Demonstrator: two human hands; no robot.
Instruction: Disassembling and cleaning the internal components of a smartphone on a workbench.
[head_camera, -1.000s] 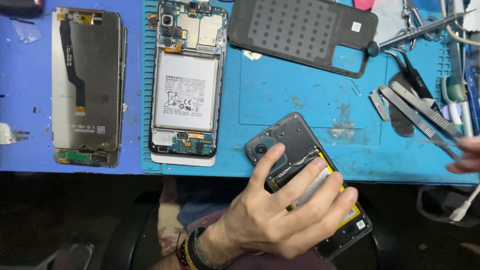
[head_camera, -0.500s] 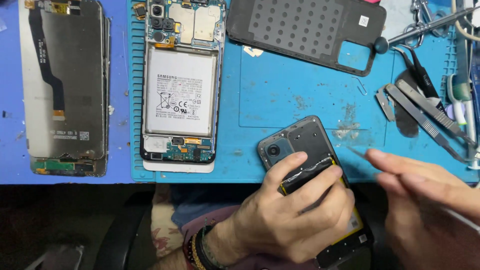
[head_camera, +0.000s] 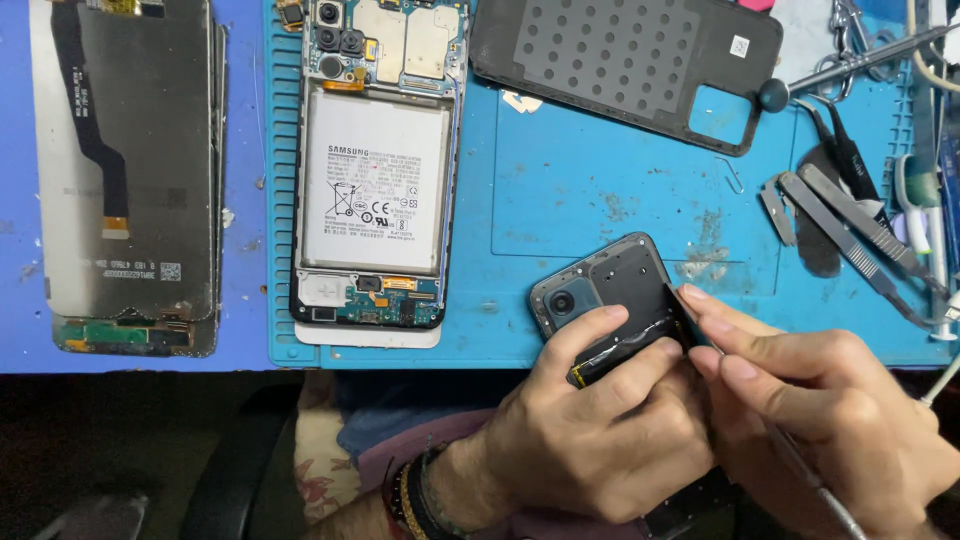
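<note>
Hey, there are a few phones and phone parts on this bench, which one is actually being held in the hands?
The small dark phone at the mat's near edge: left hand grips it, right hand touches it. The opened phone lies untouched.

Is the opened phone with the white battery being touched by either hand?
No. The opened phone lies alone on the blue mat, while the left hand and right hand work on the dark phone.

dark opened phone (head_camera: 610, 290), tilted, mat's near edge

Bright, even overhead light, sharp focus, soft shadows, dim below the table edge.
</note>
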